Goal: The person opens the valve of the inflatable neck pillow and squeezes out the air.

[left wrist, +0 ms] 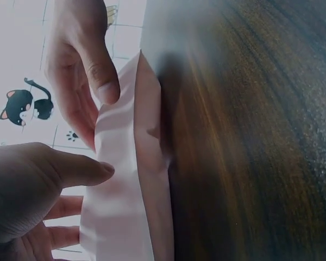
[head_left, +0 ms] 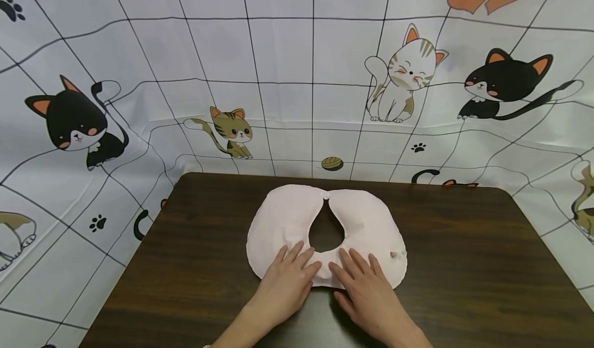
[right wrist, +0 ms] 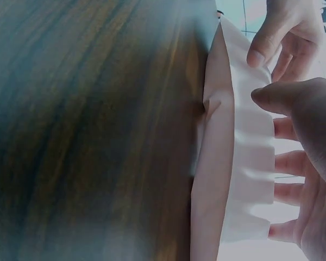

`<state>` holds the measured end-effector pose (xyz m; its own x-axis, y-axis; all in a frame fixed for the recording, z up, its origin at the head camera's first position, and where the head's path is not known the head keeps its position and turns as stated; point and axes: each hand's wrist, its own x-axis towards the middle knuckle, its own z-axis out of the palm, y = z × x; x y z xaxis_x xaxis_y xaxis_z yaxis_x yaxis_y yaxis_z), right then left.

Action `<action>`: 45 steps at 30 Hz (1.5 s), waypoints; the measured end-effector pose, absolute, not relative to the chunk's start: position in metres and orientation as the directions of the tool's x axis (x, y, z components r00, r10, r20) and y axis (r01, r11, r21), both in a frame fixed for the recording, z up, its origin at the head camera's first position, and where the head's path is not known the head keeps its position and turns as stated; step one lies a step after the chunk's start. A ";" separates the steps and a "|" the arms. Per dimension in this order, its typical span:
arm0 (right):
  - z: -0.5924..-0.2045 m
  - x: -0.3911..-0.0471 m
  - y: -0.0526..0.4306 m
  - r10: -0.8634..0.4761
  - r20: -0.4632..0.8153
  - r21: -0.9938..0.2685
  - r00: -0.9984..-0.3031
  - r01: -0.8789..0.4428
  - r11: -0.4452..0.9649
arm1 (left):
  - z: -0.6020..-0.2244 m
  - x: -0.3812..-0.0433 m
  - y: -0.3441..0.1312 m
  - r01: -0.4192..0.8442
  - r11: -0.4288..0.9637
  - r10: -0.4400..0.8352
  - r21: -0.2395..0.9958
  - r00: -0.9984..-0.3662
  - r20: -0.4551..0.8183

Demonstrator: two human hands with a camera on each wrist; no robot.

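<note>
From the head view, a pale pink neck pillow lies on the tabletop, roughly midway between its side edges and close to the far edge. The left hand and right hand rest on the near side, fingers spread, grasping nothing. In the left wrist view, the left thumb reaches over the near seam. In the right wrist view, the right fingers extend straight. Flat, even pressure likely suits the soft skin, avoiding the small nub.
</note>
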<state>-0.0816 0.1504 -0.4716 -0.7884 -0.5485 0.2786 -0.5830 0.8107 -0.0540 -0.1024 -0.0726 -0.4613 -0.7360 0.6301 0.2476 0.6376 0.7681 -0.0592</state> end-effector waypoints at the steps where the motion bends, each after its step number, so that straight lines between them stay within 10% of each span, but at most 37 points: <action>1: -0.471 -0.081 0.151 -0.549 0.284 -0.053 -0.786 -0.584 0.810 | -0.461 -0.102 -0.073 0.638 0.767 0.631 -0.059 -0.736 0.247; 23: -0.445 -0.154 0.190 -0.351 0.307 -0.265 -0.885 -0.434 0.861 | -0.437 -0.184 -0.086 0.551 0.807 0.476 0.214 -0.820 0.318; 33: -0.433 -0.228 0.199 -0.363 0.172 -0.293 -0.916 -0.399 0.869 | -0.438 -0.270 -0.081 0.466 0.866 0.441 0.180 -0.883 0.161; 45: -0.461 -0.255 0.176 -0.368 0.000 -0.264 -0.930 -0.355 0.897 | -0.450 -0.277 -0.066 0.386 0.913 0.393 0.134 -0.919 -0.023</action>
